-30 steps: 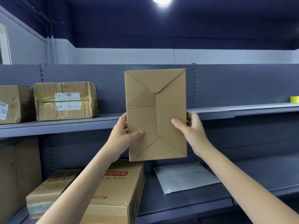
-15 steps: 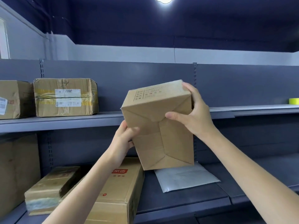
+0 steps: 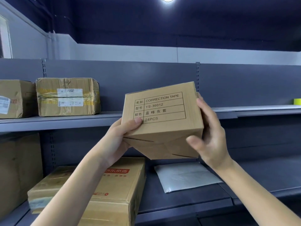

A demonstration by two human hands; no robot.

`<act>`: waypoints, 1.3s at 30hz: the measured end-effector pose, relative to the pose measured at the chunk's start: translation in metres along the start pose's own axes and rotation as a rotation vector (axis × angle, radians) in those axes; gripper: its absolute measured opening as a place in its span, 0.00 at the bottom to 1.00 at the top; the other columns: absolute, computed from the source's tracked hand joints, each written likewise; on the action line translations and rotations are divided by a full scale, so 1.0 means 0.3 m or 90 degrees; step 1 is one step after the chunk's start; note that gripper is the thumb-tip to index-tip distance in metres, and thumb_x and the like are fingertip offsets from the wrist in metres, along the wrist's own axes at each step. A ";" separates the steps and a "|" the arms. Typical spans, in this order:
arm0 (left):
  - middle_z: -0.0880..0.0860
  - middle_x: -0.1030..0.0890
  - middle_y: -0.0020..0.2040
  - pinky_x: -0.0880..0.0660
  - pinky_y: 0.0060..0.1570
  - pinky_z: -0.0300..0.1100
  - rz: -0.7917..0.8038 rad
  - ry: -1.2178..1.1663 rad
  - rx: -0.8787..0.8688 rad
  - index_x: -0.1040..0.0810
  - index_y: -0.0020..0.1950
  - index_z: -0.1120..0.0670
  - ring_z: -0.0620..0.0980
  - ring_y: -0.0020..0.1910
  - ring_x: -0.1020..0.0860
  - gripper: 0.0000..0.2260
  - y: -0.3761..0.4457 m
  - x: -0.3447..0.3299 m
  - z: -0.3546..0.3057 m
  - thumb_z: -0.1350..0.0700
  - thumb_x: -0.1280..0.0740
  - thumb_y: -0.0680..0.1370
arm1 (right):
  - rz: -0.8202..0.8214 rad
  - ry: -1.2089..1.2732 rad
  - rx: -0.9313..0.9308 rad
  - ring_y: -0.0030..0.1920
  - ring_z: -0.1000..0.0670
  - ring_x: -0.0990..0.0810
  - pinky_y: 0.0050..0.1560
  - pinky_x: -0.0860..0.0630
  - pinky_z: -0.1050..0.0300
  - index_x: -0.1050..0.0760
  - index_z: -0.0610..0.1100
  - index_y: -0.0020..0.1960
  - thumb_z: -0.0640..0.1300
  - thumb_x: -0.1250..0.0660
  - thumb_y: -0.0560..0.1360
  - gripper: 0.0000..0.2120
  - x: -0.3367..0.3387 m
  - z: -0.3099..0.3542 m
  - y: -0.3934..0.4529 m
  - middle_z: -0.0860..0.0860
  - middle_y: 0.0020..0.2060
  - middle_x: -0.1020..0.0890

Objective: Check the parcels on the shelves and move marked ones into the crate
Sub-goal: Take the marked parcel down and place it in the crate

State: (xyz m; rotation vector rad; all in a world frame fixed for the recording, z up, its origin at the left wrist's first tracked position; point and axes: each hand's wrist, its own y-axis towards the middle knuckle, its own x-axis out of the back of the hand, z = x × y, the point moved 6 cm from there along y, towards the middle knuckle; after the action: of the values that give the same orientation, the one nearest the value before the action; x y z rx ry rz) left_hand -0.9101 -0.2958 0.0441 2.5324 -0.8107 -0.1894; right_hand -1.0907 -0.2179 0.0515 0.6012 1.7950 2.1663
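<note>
I hold a small brown cardboard box (image 3: 162,121) up in front of the shelves, tilted so its printed face reads "CORRECTION TAPE, YS-36012, 24PCS". My left hand (image 3: 120,137) grips its lower left corner, thumb on the printed face. My right hand (image 3: 210,132) cups the right side, fingers behind the box and thumb near the folded bottom flaps. No crate is in view.
The grey upper shelf (image 3: 65,121) carries two taped parcels (image 3: 67,97) at the left and a yellow tape roll (image 3: 297,101) far right. On the lower shelf lie a large red-printed carton (image 3: 118,193), a flat brown parcel (image 3: 44,191) and a grey mailer bag (image 3: 185,176).
The box has been tipped from showing its folded bottom to showing its printed label face. Both hands shifted their hold, the right one sliding down the right side.
</note>
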 end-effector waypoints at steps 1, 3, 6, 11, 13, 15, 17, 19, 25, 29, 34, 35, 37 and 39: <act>0.50 0.17 0.54 0.22 0.45 0.39 -0.001 -0.005 0.001 0.25 0.60 0.52 0.45 0.46 0.18 0.19 -0.004 -0.002 0.005 0.50 0.37 0.70 | -0.009 0.072 -0.065 0.73 0.49 0.38 0.72 0.39 0.48 0.40 0.45 0.71 0.65 0.34 0.69 0.39 0.007 0.003 0.002 0.43 0.72 0.36; 0.50 0.17 0.55 0.22 0.47 0.40 0.002 -0.008 -0.002 0.25 0.61 0.52 0.45 0.47 0.19 0.19 -0.017 -0.018 0.009 0.50 0.37 0.70 | -0.029 0.160 -0.197 0.71 0.54 0.35 0.71 0.37 0.48 0.41 0.50 0.71 0.70 0.33 0.63 0.44 0.030 0.024 0.019 0.50 0.71 0.33; 0.49 0.17 0.55 0.22 0.49 0.42 0.016 0.022 -0.022 0.26 0.61 0.51 0.45 0.50 0.18 0.20 -0.039 -0.054 0.012 0.50 0.36 0.70 | 0.058 0.273 -0.304 0.64 0.51 0.26 0.64 0.29 0.52 0.33 0.44 0.68 0.68 0.31 0.62 0.43 0.081 0.070 0.039 0.49 0.63 0.24; 0.45 0.17 0.53 0.24 0.48 0.31 0.058 0.080 -0.077 0.28 0.61 0.51 0.42 0.53 0.19 0.21 -0.053 -0.152 0.003 0.55 0.31 0.68 | -0.029 0.152 -0.421 0.49 0.52 0.17 0.44 0.20 0.55 0.21 0.51 0.49 0.51 0.31 0.66 0.12 0.181 0.081 0.019 0.54 0.45 0.15; 0.44 0.17 0.52 0.25 0.46 0.29 0.063 0.077 -0.083 0.28 0.61 0.51 0.42 0.51 0.19 0.21 -0.046 -0.170 0.008 0.57 0.32 0.68 | -0.076 0.106 -0.429 0.46 0.54 0.16 0.42 0.21 0.56 0.23 0.51 0.51 0.42 0.31 0.71 0.10 0.193 0.072 -0.001 0.55 0.44 0.15; 0.44 0.16 0.52 0.23 0.46 0.31 0.053 0.075 -0.080 0.29 0.60 0.50 0.42 0.51 0.19 0.22 -0.038 -0.169 0.017 0.58 0.31 0.67 | -0.114 0.107 -0.416 0.45 0.55 0.17 0.43 0.20 0.57 0.24 0.50 0.52 0.38 0.32 0.72 0.12 0.190 0.072 -0.023 0.55 0.44 0.15; 0.47 0.17 0.53 0.22 0.51 0.37 0.037 0.070 -0.072 0.29 0.61 0.51 0.45 0.53 0.19 0.23 -0.028 -0.156 0.036 0.57 0.30 0.67 | -0.144 0.106 -0.394 0.46 0.55 0.17 0.46 0.21 0.56 0.25 0.49 0.53 0.38 0.30 0.71 0.13 0.179 0.072 -0.055 0.55 0.44 0.16; 0.50 0.17 0.54 0.23 0.55 0.45 0.015 0.067 -0.059 0.28 0.62 0.52 0.49 0.54 0.19 0.23 -0.021 -0.139 0.057 0.54 0.30 0.67 | -0.161 0.077 -0.373 0.49 0.55 0.18 0.51 0.23 0.53 0.26 0.49 0.57 0.43 0.28 0.68 0.19 0.159 0.074 -0.091 0.55 0.47 0.16; 0.52 0.15 0.46 0.19 0.45 0.43 -0.065 0.045 -0.031 0.23 0.53 0.54 0.50 0.46 0.17 0.18 -0.013 -0.057 0.114 0.44 0.31 0.71 | -0.159 -0.019 -0.274 0.69 0.54 0.32 0.67 0.32 0.48 0.41 0.47 0.73 0.55 0.33 0.66 0.38 0.039 0.122 -0.162 0.54 0.68 0.29; 0.48 0.15 0.39 0.22 0.39 0.41 -0.145 0.100 -0.033 0.24 0.49 0.53 0.45 0.40 0.17 0.21 -0.021 0.008 0.118 0.40 0.37 0.65 | -0.166 -0.093 -0.122 0.74 0.46 0.40 0.70 0.36 0.44 0.39 0.38 0.72 0.49 0.35 0.71 0.34 -0.047 0.178 -0.153 0.45 0.72 0.35; 0.57 0.20 0.54 0.24 0.55 0.54 -0.236 0.151 -0.064 0.26 0.57 0.54 0.54 0.53 0.21 0.37 -0.026 0.101 0.089 0.26 0.38 0.64 | -0.197 -0.217 0.060 0.73 0.40 0.40 0.70 0.40 0.36 0.41 0.33 0.68 0.44 0.34 0.71 0.31 -0.177 0.268 -0.192 0.37 0.69 0.34; 0.59 0.22 0.58 0.28 0.60 0.58 -0.237 0.134 -0.036 0.26 0.60 0.55 0.57 0.58 0.23 0.42 -0.023 0.121 0.098 0.23 0.39 0.62 | -0.194 -0.231 0.077 0.73 0.40 0.40 0.71 0.42 0.38 0.42 0.33 0.68 0.44 0.34 0.71 0.31 -0.207 0.278 -0.198 0.39 0.69 0.34; 0.57 0.24 0.63 0.34 0.66 0.58 -0.204 0.070 0.027 0.28 0.64 0.53 0.55 0.63 0.26 0.46 -0.018 0.150 0.131 0.21 0.39 0.59 | -0.174 -0.258 0.108 0.73 0.42 0.40 0.73 0.44 0.43 0.41 0.34 0.67 0.43 0.34 0.72 0.29 -0.270 0.289 -0.205 0.42 0.68 0.34; 0.56 0.24 0.64 0.36 0.67 0.56 -0.179 0.029 0.066 0.30 0.67 0.52 0.55 0.65 0.27 0.47 -0.023 0.160 0.144 0.21 0.38 0.59 | -0.166 -0.291 0.137 0.73 0.43 0.39 0.73 0.44 0.45 0.37 0.35 0.66 0.42 0.34 0.71 0.26 -0.316 0.289 -0.213 0.42 0.67 0.33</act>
State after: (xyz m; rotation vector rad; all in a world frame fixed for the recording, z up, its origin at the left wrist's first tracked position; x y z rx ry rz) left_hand -0.8789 -0.3358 0.0034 2.7308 -0.4557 -0.1841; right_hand -0.9700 -0.1727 -0.0120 0.7842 1.7435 1.5275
